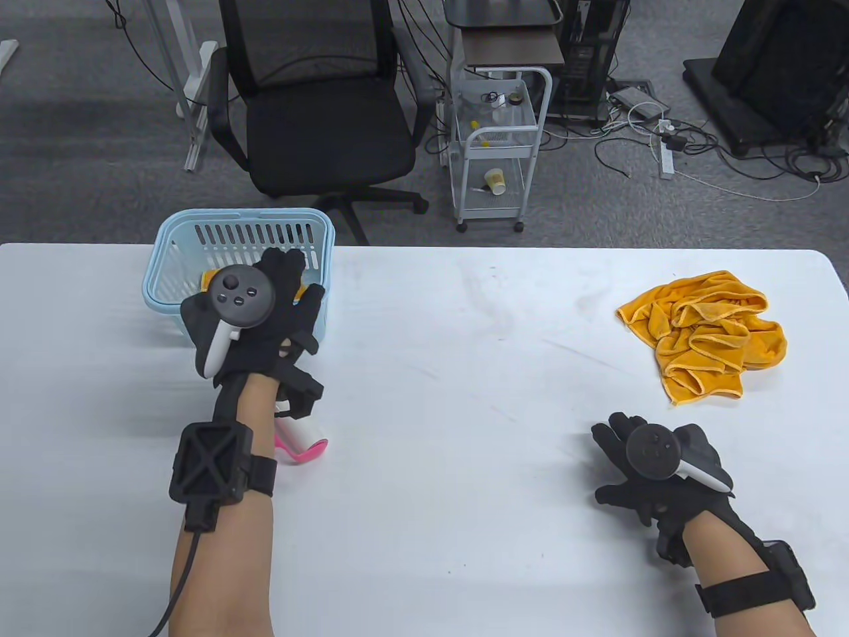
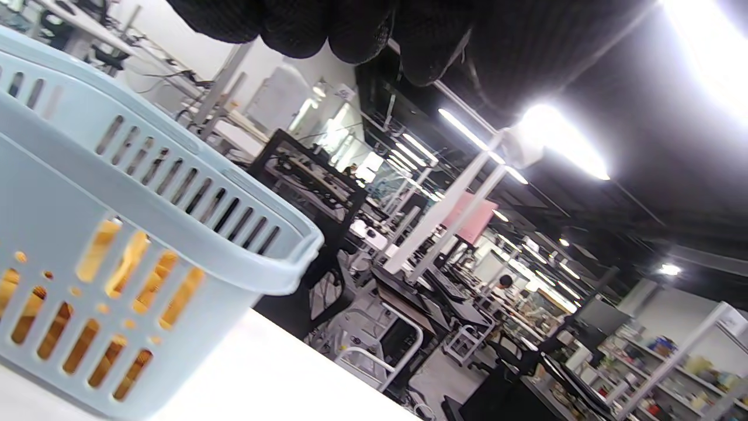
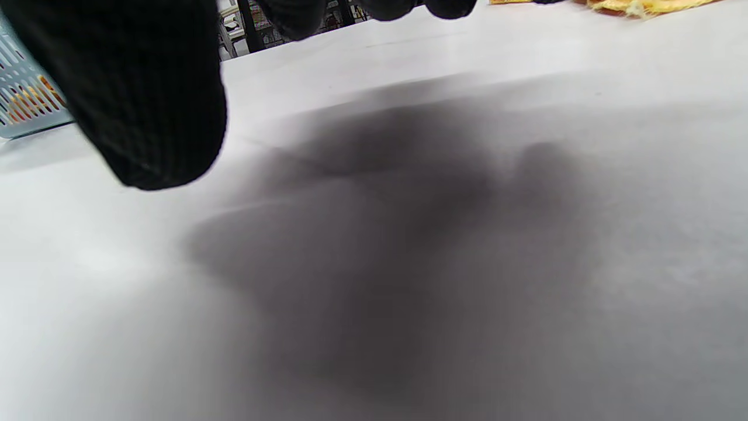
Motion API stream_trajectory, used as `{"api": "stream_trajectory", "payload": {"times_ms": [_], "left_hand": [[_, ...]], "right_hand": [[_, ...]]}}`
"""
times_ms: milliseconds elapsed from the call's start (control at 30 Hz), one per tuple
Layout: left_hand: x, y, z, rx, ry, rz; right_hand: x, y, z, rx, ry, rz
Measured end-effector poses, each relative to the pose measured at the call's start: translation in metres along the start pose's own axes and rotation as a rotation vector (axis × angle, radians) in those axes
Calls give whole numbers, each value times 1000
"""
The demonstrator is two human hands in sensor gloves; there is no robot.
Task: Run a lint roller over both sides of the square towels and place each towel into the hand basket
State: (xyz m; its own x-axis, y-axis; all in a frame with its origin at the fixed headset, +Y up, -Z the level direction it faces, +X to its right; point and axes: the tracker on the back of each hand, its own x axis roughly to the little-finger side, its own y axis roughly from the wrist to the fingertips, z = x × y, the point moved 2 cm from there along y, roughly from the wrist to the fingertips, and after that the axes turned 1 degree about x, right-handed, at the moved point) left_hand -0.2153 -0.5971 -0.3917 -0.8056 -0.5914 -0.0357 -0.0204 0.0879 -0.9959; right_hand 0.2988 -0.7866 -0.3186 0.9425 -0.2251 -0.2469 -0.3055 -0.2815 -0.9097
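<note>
The right hand (image 1: pixel 653 464) lay nearest the camera at the table's (image 1: pixel 464 371) near right, palm down, fingers spread and relaxed just above the white top, gripping nothing; in the right wrist view its shadow lay directly under it. A wide bare stretch of table ran between the two hands and on to the far edge. The left hand (image 1: pixel 255 315) hung over the near right corner of the light blue hand basket (image 1: pixel 169 242), which stood at the far left close to the table's far edge; its fingers were extended over the rim and held nothing. Orange cloth showed through the basket's slots (image 2: pixel 134 275), a towel lying inside. The crumpled orange towel (image 1: pixel 706 335) lay at the far right, just beyond the right hand and apart from it, its heap running roughly from far left to near right. The pink lint roller (image 1: pixel 302 446) lay on the table beside the left forearm, mostly hidden, so its axis could not be told. A black office chair (image 1: pixel 318 106) and a white trolley (image 1: pixel 497 152) stood on the floor past the far edge.
</note>
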Motion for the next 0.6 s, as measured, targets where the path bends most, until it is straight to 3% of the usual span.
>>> {"api": "stream_trajectory", "payload": {"times_ms": [167, 367, 600], "left_hand": [[-28, -47, 41, 42, -1, 41], [-37, -100, 108, 143, 158, 82], [-23, -118, 152, 174, 266, 98]], "right_hand": [[-1, 2, -4, -3, -5, -7], [-1, 2, -2, 40, -15, -21], [8, 5, 7, 131, 38, -84]]}}
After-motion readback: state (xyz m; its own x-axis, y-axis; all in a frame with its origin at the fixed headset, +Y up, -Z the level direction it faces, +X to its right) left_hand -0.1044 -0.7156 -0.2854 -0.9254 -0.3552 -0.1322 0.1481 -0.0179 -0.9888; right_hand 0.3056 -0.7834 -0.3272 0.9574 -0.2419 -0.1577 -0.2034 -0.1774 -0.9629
